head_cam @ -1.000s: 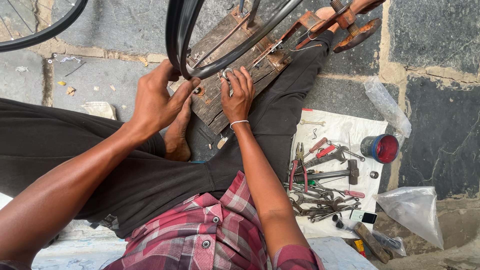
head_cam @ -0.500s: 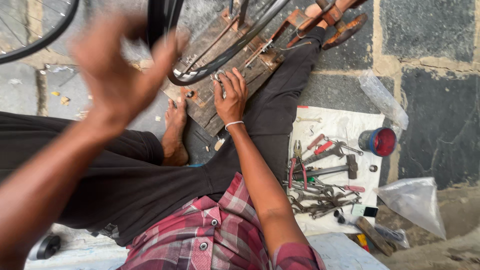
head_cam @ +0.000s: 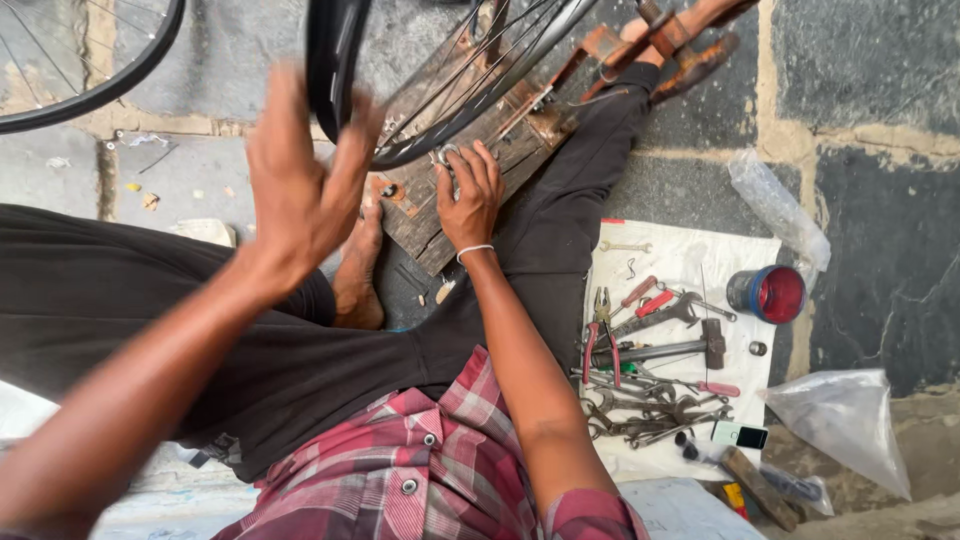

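- A bicycle wheel (head_cam: 440,90) stood upright on a worn wooden board (head_cam: 480,165) set on the stone pavement, its black tyre and thin spokes rising out of the top of the frame.
- The right hand (head_cam: 468,190) lay flat at the bottom of the rim, fingers spread and pressed against the metal and the board — touching, not gripping anything.
- The left hand (head_cam: 300,185) was raised and blurred just left of the tyre, palm open and fingers apart, holding nothing; whether it touched the tyre could not be told.
- The person sat on the ground in dark trousers and a red checked shirt (head_cam: 420,470), one bare foot (head_cam: 357,270) resting beside the board's near end, the other leg stretched along the board's right side.
- To the right, a white sheet (head_cam: 690,250) carried a scatter of tools — red-handled pliers (head_cam: 600,330), a hammer (head_cam: 665,350), spanners (head_cam: 650,415) — with a small blue tin with a red lid (head_cam: 768,293) at its far edge.
- Two clear plastic bags (head_cam: 845,420) lay on the paving near the sheet.
- A second wheel (head_cam: 90,60) showed at the upper left corner, well apart from the hands.
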